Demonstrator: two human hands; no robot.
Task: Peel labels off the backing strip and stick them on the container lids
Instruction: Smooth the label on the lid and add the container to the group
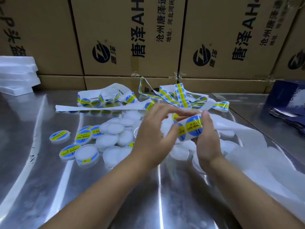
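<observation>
Back of bench: wall of cardboard boxes [125, 35], printed, stacked. Work surface: steel table [49, 187], reflective

Backing strip [179, 96]: long and loose, tangled along the far side of the table with many blue-and-yellow labels on it. One run comes forward into the hands, and a bare white length trails off to the right

Containers [113, 138]: pile of flat round white ones mid-table, under and left of the hands, lids bare. Labelled containers [83, 137]: a few at the pile's left edge, so the job looks early, most of the pile undone

Right hand [208, 142]: holds the strip bent over its fingers, thumb pressed on top. Left hand [153, 138]: fingers and thumb curved in at the same bend, thumb touching the strip. Blur hides whether it has an edge pinched

Label [194, 126]: on the strip's bend between the hands, above the pile

Step, my reading: peel starting, nothing stuck this cycle. Next needs a clean lift of the label's edge at the bend, then centring it on a bare lid and pressing flat
</observation>
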